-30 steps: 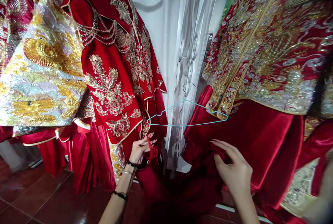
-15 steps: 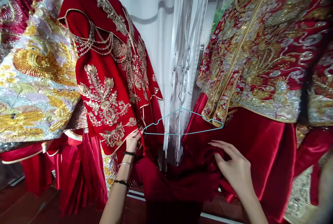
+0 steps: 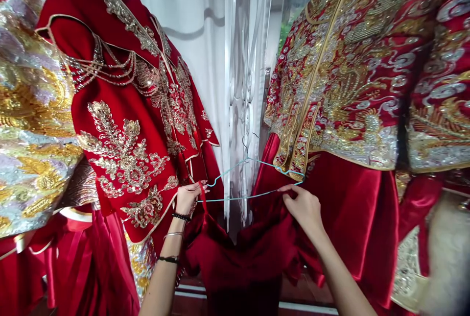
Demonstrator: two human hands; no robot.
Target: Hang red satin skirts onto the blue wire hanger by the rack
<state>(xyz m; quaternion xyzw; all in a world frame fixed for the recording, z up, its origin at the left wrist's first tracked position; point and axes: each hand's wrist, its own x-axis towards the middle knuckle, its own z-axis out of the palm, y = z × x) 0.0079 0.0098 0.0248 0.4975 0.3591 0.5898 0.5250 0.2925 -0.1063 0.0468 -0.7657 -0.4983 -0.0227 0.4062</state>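
A thin light-blue wire hanger (image 3: 240,198) spans the gap between my two hands, its hook upward. My left hand (image 3: 188,198) is closed at the hanger's left end, with a red strap (image 3: 203,201) by its fingers. From that strap a dark red dress (image 3: 242,257) hangs below the hanger. On the other side, my right hand (image 3: 304,208) pinches at the lower bar near the right end; whether cloth is also between its fingers I cannot tell. A red jacket with gold beadwork (image 3: 135,110) hangs right beside my left hand.
At right hangs a red jacket with gold and silver embroidery (image 3: 341,81) over a red satin skirt (image 3: 352,218). A pale sequined garment (image 3: 33,125) hangs at far left. White scrolled metalwork (image 3: 240,85) and a white curtain (image 3: 198,27) stand behind.
My right hand has moved left and up to the hanger's lower bar, its fingers closing there. The hanger has tilted slightly, and the view has shifted right.
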